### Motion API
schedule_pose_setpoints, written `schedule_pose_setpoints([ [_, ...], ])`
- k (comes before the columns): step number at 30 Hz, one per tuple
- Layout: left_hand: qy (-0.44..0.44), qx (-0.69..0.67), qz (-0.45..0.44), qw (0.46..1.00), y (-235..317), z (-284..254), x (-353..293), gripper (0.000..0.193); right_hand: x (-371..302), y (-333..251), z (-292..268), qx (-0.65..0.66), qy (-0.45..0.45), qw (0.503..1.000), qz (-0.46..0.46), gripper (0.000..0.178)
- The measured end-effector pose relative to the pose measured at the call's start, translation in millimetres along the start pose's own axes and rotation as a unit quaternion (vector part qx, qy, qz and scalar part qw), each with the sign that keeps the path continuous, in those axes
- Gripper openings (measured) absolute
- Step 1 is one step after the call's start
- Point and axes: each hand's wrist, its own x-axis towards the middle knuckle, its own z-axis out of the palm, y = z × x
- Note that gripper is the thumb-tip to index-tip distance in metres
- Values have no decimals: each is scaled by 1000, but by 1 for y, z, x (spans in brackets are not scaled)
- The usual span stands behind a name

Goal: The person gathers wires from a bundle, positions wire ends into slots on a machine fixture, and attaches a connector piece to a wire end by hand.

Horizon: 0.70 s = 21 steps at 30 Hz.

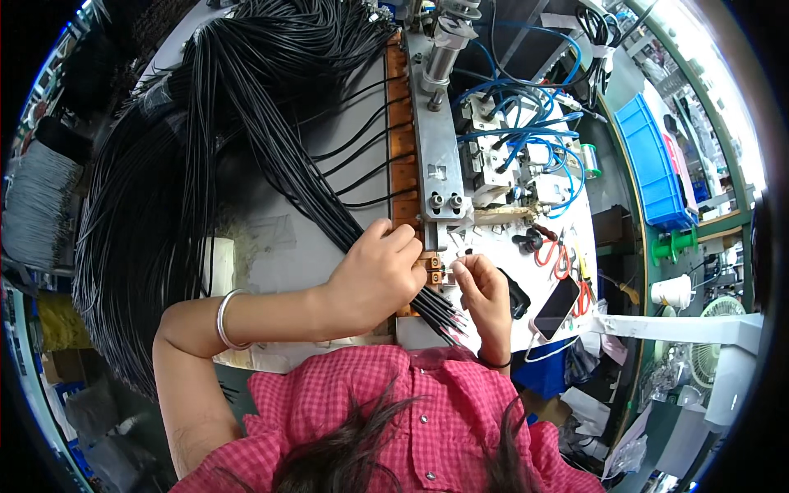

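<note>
My left hand (pixel 374 275) is closed, knuckles up, over the near end of a copper-coloured slotted rail (pixel 403 177). What its fingertips grip, if anything, is hidden. Beside them sits a small orange block (pixel 435 278) with dark holes. On the block's right side, my right hand (pixel 486 297) pinches with thumb and forefinger; what lies between them is too small to make out. A bundle of black cables (pixel 288 168) runs under my left hand, and its stripped cable ends (pixel 440 312) fan out on the near side. Several single black cables lead into the rail farther away.
A metal press bar (pixel 437 156) with a cylinder (pixel 448 57) stands beyond my hands. Blue air hoses (pixel 526 131) loop over valve blocks at right. Red-handled scissors (pixel 563 261), a phone (pixel 556 308) and a blue crate (pixel 653 164) lie further right. A large cable heap (pixel 148 222) fills the left.
</note>
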Motion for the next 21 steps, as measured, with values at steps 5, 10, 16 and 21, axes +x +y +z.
schedule_pose_setpoints([
  [5,-7,-30,-35,999,1,-1,-2,20,-9,-14,6,153,-16,988,-5,13],
  [10,-30,-46,-34,998,1,-6,0,21,-7,-6,3,152,-8,988,-29,10],
  [16,9,-106,-62,992,1,-6,0,24,-6,-4,2,162,1,986,-44,8],
  [21,-23,-95,-70,993,1,-8,1,25,-5,-3,4,195,4,980,-43,8],
])
